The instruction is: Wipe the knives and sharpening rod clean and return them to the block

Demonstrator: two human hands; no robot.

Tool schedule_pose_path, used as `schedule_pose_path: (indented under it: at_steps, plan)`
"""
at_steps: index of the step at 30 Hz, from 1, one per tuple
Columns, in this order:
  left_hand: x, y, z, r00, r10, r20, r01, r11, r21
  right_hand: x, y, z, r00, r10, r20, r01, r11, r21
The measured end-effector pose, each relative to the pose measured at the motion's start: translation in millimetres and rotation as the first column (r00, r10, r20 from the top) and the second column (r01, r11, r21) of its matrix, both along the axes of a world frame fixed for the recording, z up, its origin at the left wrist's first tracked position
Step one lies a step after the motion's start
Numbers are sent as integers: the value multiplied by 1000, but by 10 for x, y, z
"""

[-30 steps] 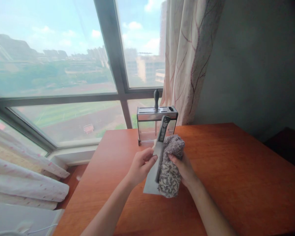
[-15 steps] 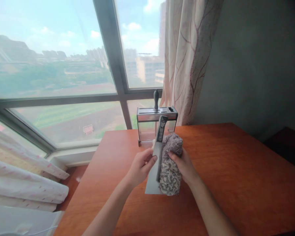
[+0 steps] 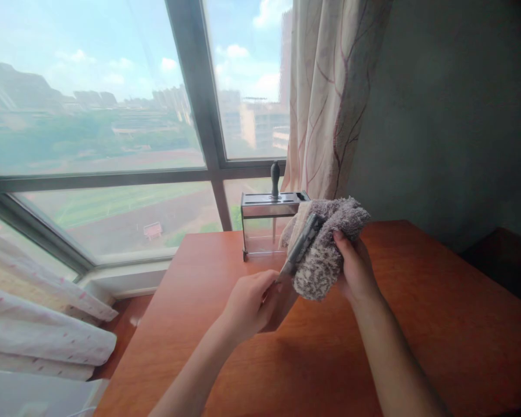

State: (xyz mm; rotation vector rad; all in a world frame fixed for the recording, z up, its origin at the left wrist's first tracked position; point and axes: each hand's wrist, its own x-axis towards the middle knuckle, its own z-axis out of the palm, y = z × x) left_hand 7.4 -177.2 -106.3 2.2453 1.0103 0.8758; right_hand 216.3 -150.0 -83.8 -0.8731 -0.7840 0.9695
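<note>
My left hand (image 3: 250,301) pinches the broad blade of a cleaver (image 3: 301,244) above the wooden table (image 3: 417,324). The cleaver's dark patterned handle points up and to the right. My right hand (image 3: 356,267) holds a fluffy grey cloth (image 3: 323,260), and the cloth is wrapped around that handle. The blade is turned so that it mostly reflects the table and is partly hidden by my left fingers. Both hands are raised over the table's middle, in front of the knife block.
A metal and clear knife block (image 3: 267,223) stands at the table's far edge, with one black-handled tool (image 3: 275,174) upright in it. A patterned curtain (image 3: 330,98) hangs behind it, beside a large window (image 3: 104,116). A grey wall is on the right.
The cloth has slid up from the blade onto the handle. My right hand rose and moved right with it, the cleaver tilted rightwards, and my left hand dropped lower on the blade.
</note>
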Motion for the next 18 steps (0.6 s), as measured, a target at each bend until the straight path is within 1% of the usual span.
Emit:
schedule_pose_path:
  at_steps: [3,5,7,9,11,13,14,16,18]
  plan:
    - [-12,-44,56,996,68,-49,-63,993,95,-45,-100,23,999,-52,-16,52,997,61]
    - [-23,-66,73,988,132,-77,-118,979,165,-43,-165,28,987,-124,-97,132,989,73]
    - [-36,-79,74,978,194,-78,-171,957,235,-23,-219,29,962,-171,-212,186,981,55]
    - [-41,-86,68,969,240,-60,-212,931,298,-13,-262,20,940,-176,-292,192,981,28]
    - [-31,-93,66,958,281,-62,-241,899,366,-44,-298,-4,933,-154,-324,169,986,16]
    - [-3,-103,67,945,306,-112,-231,872,432,-127,-328,-43,942,-112,-317,123,992,16]
    - [16,-110,68,939,305,-159,-203,865,459,-183,-341,-64,949,-81,-305,90,996,18]
    - [55,-126,69,918,287,-275,-124,864,487,-302,-360,-101,962,-19,-271,27,999,25]
    - [86,-143,65,887,272,-373,-63,871,487,-400,-366,-118,971,-1,-238,11,999,37]
